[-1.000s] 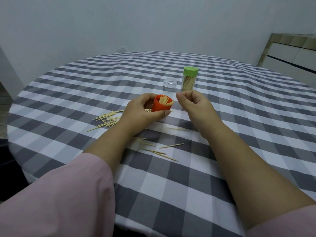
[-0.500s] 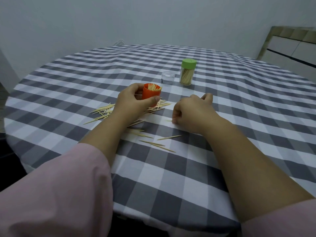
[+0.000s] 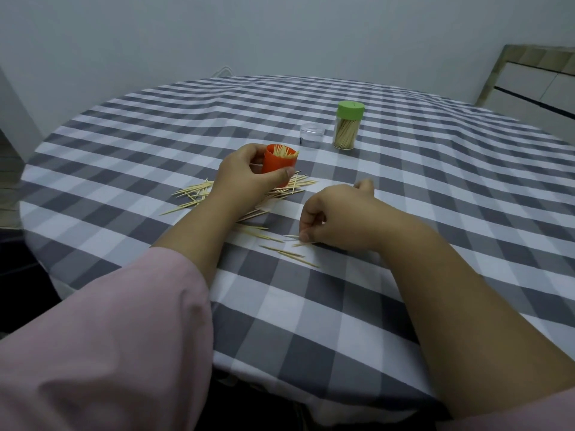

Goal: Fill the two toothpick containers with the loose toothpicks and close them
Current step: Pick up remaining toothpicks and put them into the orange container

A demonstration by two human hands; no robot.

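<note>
Head view, lower centre: right hand curled down on grey-and-white checked tablecloth, fingertips pinching a thin loose wooden toothpick. Best lifted by one end, then dropped point-down. Just left, more scattered wooden toothpicks. Above them, left hand gripping open orange plastic container. Farther, upper right: clear lid beside closed green-capped clear jar.

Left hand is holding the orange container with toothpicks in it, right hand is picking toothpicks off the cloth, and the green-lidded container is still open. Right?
Not quite: the head view shows the green-lidded container already closed, its lid on. The rest stands.
</note>
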